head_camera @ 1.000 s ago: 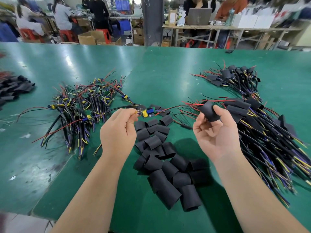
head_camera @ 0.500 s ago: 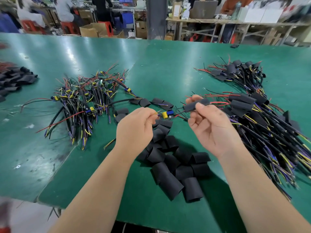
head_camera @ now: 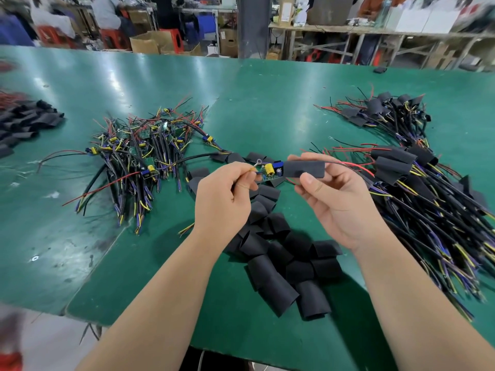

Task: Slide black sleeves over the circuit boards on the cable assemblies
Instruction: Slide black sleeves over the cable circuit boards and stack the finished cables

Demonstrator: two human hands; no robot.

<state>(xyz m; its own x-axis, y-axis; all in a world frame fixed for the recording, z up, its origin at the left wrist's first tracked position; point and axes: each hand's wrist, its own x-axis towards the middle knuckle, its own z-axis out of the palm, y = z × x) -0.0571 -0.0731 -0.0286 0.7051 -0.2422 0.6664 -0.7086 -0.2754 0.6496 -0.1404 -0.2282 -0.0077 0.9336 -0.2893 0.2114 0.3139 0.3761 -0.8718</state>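
Note:
My left hand [head_camera: 223,199] pinches the wires of a cable assembly just left of its small circuit board [head_camera: 271,171], which carries a yellow capacitor and a blue part. My right hand [head_camera: 337,199] pinches a flat black sleeve [head_camera: 304,168] between thumb and fingers. The sleeve's left mouth sits at the board's right end, and the red and black leads come out of its right end. Both are held above the green table [head_camera: 267,108]. A heap of loose black sleeves [head_camera: 281,258] lies under my hands.
A tangle of unsleeved cable assemblies [head_camera: 139,153] lies to the left. Sleeved assemblies [head_camera: 428,199] are piled on the right, with another bundle [head_camera: 383,111] behind. More black sleeves [head_camera: 24,121] lie at the far left edge. People sit at benches beyond the table.
My hands have come together. The right hand flattened the sleeve, threaded it over the red and black leads and brought it up to the board, which the left hand lifted slightly.

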